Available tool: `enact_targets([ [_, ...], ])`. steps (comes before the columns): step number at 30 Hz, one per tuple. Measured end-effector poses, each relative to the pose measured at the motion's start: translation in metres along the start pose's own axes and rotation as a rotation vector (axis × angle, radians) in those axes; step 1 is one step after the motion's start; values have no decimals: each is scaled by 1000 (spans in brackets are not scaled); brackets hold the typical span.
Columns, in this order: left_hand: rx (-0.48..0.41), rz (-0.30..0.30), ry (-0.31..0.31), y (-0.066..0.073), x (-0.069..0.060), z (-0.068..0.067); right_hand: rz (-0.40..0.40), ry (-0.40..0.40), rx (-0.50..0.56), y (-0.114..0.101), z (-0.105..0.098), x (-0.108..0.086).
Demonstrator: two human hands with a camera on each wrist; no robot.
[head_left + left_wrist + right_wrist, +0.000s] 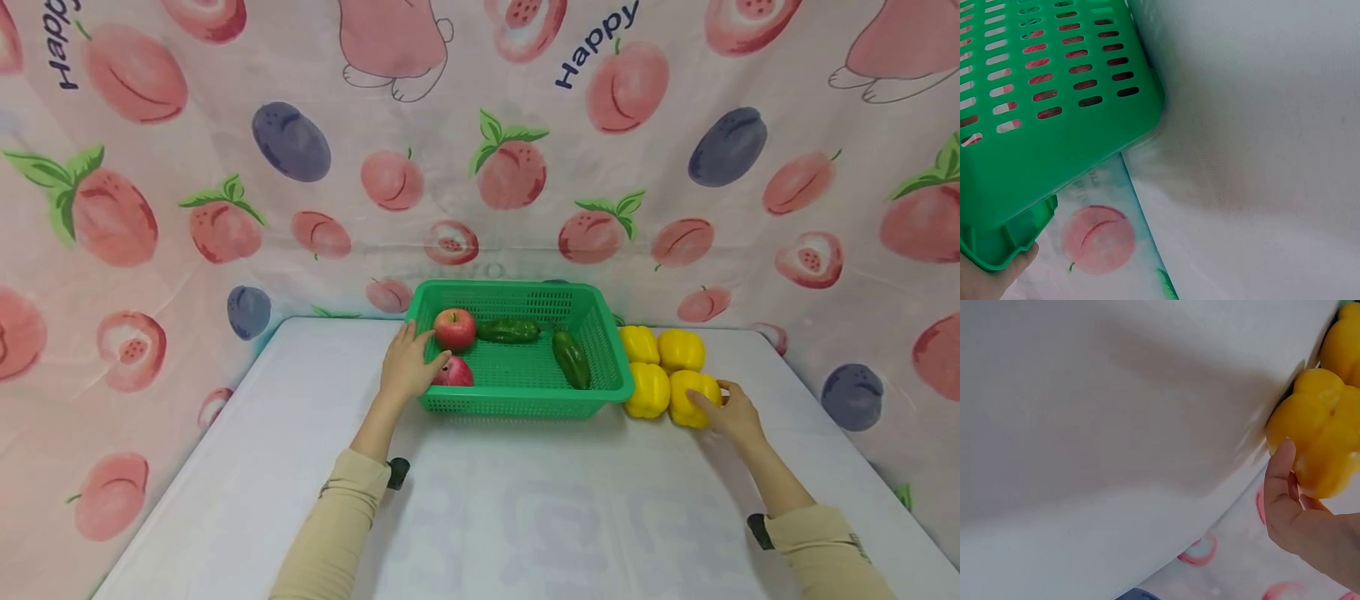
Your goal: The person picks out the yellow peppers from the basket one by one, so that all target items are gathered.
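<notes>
A green plastic basket (525, 392) stands on the table, holding a red apple (454, 329), a pinkish-red round fruit (456, 373) and two dark green peppers (510, 332). My left hand (407, 365) grips the basket's left rim, its thumb reaching inside over the fruit; a finger shows beneath the rim in the left wrist view. Right of the basket, several yellow bell peppers (647, 390) sit close together. With thumb and fingers on either side, my right hand (737, 414) holds the front right yellow bell pepper (1316, 434), which rests on the table.
A white cloth covers the table (525, 500). Behind and beside it hangs a fruit-printed curtain (450, 125). The basket's right wall (615, 350) stands close against the left yellow peppers.
</notes>
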State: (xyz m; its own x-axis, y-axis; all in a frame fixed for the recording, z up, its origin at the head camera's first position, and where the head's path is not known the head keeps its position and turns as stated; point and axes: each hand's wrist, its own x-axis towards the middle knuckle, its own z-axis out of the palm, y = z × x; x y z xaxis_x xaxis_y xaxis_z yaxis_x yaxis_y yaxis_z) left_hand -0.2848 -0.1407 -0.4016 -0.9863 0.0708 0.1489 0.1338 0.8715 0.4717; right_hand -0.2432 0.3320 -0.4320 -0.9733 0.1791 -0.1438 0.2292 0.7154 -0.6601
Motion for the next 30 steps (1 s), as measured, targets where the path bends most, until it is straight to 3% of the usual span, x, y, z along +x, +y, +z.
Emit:
enact_targets([
  [20,-12,-5,-6,1,0,0,-12,-72,-46,-2,-5,7],
  [30,-4,5,-10,1,0,-1,-92,37,-47,-4,-6,3],
])
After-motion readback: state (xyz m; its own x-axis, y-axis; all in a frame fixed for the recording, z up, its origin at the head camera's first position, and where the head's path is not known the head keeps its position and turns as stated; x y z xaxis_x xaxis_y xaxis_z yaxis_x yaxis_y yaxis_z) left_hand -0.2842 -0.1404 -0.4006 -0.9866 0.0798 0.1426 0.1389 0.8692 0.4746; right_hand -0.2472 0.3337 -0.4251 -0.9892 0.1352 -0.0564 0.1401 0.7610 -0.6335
